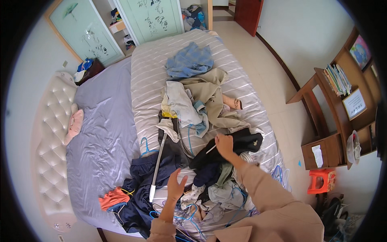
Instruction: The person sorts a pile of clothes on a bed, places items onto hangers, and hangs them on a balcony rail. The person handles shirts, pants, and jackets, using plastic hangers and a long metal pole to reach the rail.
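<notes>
Found headboard (52, 149) along left side of bed (100, 121), with cushion (74, 125) on bed just beside it. Noted wardrobe (155, 24) behind far end of bed, with door (248, 16) farther right. Found clothes (181, 103) on bed, from far half to near edge. Located right hand (224, 144) at garment (246, 144), right of and beyond left hand (176, 185). Noted pole (158, 167) on clothes, left of both hands, with hanger (148, 150) to its left. Noted desk (324, 152) at right, across floor (262, 72) from bed, with books (338, 80) on it and stool (315, 183) before it.
</notes>
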Demonstrator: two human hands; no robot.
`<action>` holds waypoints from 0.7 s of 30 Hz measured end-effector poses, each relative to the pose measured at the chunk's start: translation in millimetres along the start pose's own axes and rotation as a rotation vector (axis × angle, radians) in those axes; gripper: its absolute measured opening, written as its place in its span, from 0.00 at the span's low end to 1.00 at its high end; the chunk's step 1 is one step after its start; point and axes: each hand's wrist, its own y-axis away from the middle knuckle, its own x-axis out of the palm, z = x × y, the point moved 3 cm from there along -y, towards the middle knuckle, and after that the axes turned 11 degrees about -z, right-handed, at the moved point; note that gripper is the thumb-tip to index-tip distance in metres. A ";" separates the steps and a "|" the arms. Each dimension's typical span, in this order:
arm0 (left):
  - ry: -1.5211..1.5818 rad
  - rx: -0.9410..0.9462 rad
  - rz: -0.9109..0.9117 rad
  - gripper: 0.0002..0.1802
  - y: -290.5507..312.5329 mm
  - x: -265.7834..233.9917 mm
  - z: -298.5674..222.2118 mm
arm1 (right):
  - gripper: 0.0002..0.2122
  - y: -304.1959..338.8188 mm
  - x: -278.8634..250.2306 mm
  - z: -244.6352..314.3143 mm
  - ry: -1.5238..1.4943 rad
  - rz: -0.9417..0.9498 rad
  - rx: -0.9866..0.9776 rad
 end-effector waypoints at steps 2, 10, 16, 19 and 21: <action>-0.103 0.047 -0.150 0.24 3.0 19.5 -1.9 | 0.07 17.4 -60.9 55.9 -0.126 -0.041 -0.199; -0.570 0.434 -0.036 0.12 20.2 51.2 -69.6 | 0.08 16.7 -209.9 30.6 -0.381 -0.191 -0.134; -0.296 0.640 -0.329 0.05 45.2 -21.6 -109.6 | 0.12 42.5 -185.2 -86.4 -0.329 -0.242 0.357; -0.557 0.409 -0.342 0.02 65.4 -66.3 -103.0 | 0.14 57.5 -178.5 -164.7 -1.339 -0.447 1.478; -0.397 0.076 -0.359 0.08 78.2 -89.1 -73.2 | 0.15 81.0 -177.3 -209.2 -1.767 -0.661 1.878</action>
